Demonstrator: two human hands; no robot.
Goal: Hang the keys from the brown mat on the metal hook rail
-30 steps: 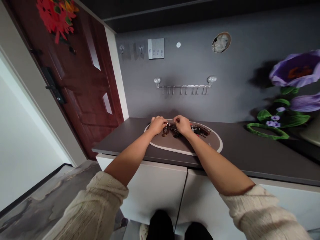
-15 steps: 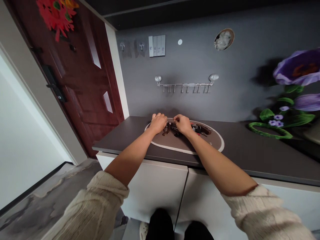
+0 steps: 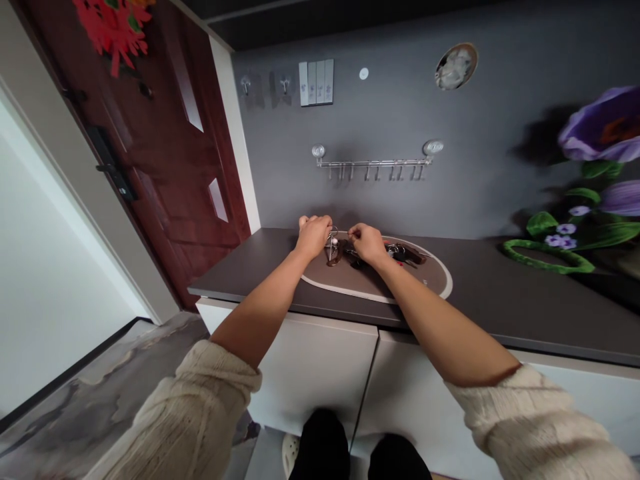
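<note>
Both my hands reach out over an oval brown mat (image 3: pixel 430 283) with a pale rim that lies on a dark countertop (image 3: pixel 500 300). My left hand (image 3: pixel 314 237) is closed, its fingers pinching a small metal ring with a brown tag (image 3: pixel 332 248) hanging from it. My right hand (image 3: pixel 369 242) is closed too, pinching something small next to that ring; I cannot make it out. A cluster of keys and dark fobs (image 3: pixel 403 253) lies on the mat just right of my right hand.
A chrome hook rail (image 3: pixel 374 162) hangs on the grey wall above the mat, with two single hooks and a switch plate (image 3: pixel 316 82) higher up. A dark red door (image 3: pixel 165 153) stands at the left. Artificial purple flowers (image 3: pixel 595 167) fill the right. White cabinet doors (image 3: pixel 320 380) lie below the counter.
My hands have lifted slightly off the mat and drawn a little apart, raising the ring and its tag. The view has tipped down slightly.
</note>
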